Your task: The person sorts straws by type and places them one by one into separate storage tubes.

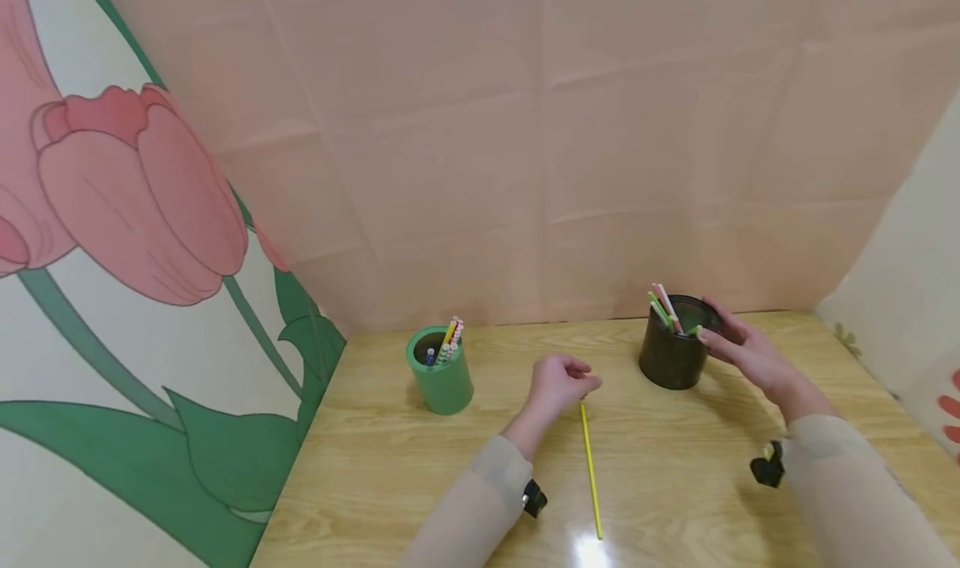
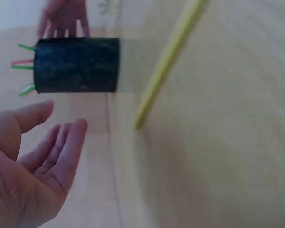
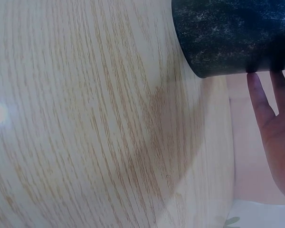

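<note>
A thin yellow straw (image 1: 591, 472) lies lengthwise on the wooden table. Just above its far end is my left hand (image 1: 558, 383), thumb and fingers apart with nothing between them in the left wrist view. The near part of the straw (image 2: 168, 61) shows to the right of that hand. Farther right stands a black cylindrical cup (image 1: 672, 355) holding several green, pink and white straws (image 1: 663, 308). My right hand (image 1: 750, 355) rests against the cup's right side, its thumb by the rim near a green straw end. Straight fingers (image 3: 259, 97) touch the cup wall in the right wrist view.
A green cylindrical cup (image 1: 444, 389) with several patterned sticks (image 1: 450, 339) stands at the back left of the table (image 1: 360, 468). Behind the table hangs a creased pinkish sheet (image 1: 480, 176). Painted tulips (image 1: 142, 193) cover the left wall.
</note>
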Tool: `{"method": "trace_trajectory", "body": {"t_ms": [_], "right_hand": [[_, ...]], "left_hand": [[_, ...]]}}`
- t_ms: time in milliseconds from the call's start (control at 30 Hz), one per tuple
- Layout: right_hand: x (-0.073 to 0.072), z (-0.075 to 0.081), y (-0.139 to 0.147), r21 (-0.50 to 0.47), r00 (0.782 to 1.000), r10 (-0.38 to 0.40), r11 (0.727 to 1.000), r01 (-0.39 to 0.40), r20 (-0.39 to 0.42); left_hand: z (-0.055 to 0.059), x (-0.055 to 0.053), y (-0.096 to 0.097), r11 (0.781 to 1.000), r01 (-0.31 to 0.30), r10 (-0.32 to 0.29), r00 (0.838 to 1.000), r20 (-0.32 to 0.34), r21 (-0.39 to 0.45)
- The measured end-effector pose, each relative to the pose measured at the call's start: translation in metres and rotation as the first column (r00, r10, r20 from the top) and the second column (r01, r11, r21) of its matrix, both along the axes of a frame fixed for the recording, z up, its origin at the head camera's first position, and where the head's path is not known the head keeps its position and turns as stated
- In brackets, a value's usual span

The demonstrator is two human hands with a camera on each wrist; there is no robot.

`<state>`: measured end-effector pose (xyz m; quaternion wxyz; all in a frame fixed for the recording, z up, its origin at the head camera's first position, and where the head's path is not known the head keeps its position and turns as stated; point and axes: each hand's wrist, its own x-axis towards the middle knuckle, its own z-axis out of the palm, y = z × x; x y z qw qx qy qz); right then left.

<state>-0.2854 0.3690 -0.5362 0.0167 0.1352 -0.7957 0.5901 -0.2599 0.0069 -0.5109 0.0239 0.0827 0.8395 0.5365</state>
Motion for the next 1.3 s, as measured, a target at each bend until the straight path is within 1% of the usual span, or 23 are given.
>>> {"method": "trace_trajectory", "body": {"t_ms": [100, 167, 233, 300, 333, 367, 600, 700, 900, 1133, 1300], "right_hand": [[0.001, -0.001, 0.002, 0.027, 1.0, -0.009, 1.0, 0.009, 0.006], [0.001, 0.0, 0.003, 0.054, 1.0, -0.017, 0.998, 0.016, 0.012], [0.001, 0.001, 0.003, 0.077, 1.0, -0.023, 0.997, 0.021, 0.015], [0.001, 0.001, 0.002, 0.086, 1.0, -0.022, 0.996, 0.02, 0.018], [0.0, 0.001, 0.002, 0.083, 1.0, -0.022, 0.996, 0.021, 0.018], [0.0, 0.001, 0.001, 0.081, 1.0, -0.023, 0.996, 0.022, 0.017], [0.0, 0.0, -0.002, 0.03, 1.0, -0.023, 0.999, 0.023, 0.001], [0.001, 0.001, -0.002, 0.031, 1.0, -0.021, 0.999, 0.021, -0.007], [0.003, 0.002, 0.0, 0.058, 1.0, -0.03, 0.998, 0.03, 0.0], [0.001, 0.0, 0.001, 0.098, 0.999, -0.051, 0.994, 0.05, 0.008], [0.0, -0.001, 0.001, 0.096, 0.999, -0.052, 0.994, 0.051, 0.01]], "left_hand": [[-0.013, 0.009, -0.008, 0.996, 0.018, -0.014, 0.999, 0.047, -0.084], [-0.019, 0.014, -0.011, 0.988, 0.02, -0.012, 0.999, 0.053, -0.154], [-0.025, 0.019, -0.013, 0.98, 0.014, -0.001, 0.998, 0.066, -0.199], [-0.03, 0.023, -0.014, 0.976, 0.008, 0.009, 0.997, 0.078, -0.217], [-0.031, 0.025, -0.014, 0.975, 0.007, 0.01, 0.997, 0.074, -0.224], [-0.033, 0.026, -0.014, 0.976, 0.004, 0.014, 0.996, 0.083, -0.219], [-0.044, 0.033, -0.012, 0.972, -0.004, 0.023, 0.997, 0.078, -0.236], [-0.046, 0.034, -0.011, 0.968, -0.017, 0.035, 0.997, 0.068, -0.249], [-0.047, 0.036, -0.007, 0.966, -0.03, 0.052, 0.995, 0.082, -0.257], [-0.045, 0.036, -0.009, 0.964, -0.017, 0.037, 0.997, 0.072, -0.267], [-0.043, 0.033, -0.01, 0.964, -0.019, 0.049, 0.993, 0.104, -0.265]]}}
